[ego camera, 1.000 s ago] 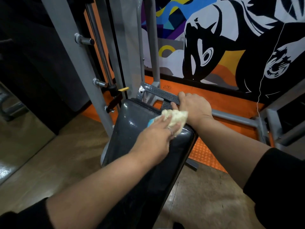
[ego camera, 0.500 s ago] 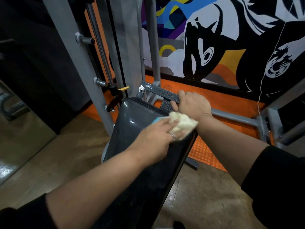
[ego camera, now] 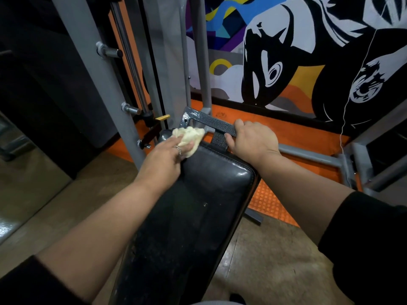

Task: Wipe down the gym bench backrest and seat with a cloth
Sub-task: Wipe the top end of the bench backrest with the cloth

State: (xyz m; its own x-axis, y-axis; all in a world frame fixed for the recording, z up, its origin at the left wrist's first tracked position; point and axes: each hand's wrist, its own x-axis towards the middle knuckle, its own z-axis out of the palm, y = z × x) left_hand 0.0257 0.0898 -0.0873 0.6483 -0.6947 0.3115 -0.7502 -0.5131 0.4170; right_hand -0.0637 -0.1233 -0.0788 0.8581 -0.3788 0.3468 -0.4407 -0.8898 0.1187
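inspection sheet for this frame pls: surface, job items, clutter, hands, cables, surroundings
Surface: black padded bench, glossy, a few pale specks mid-pad.
Job's things: cream cloth, bunched, at the pad's far left corner.
Clutter: nothing seen.
Hands: left hand presses the cloth onto the pad, ring on one finger; right hand grips the dark metal bracket behind the pad.
Cables: thin white cord hangs down the wall at right.
Surroundings: grey rack uprights with pegs at left, mural behind, orange mat and brown floor.
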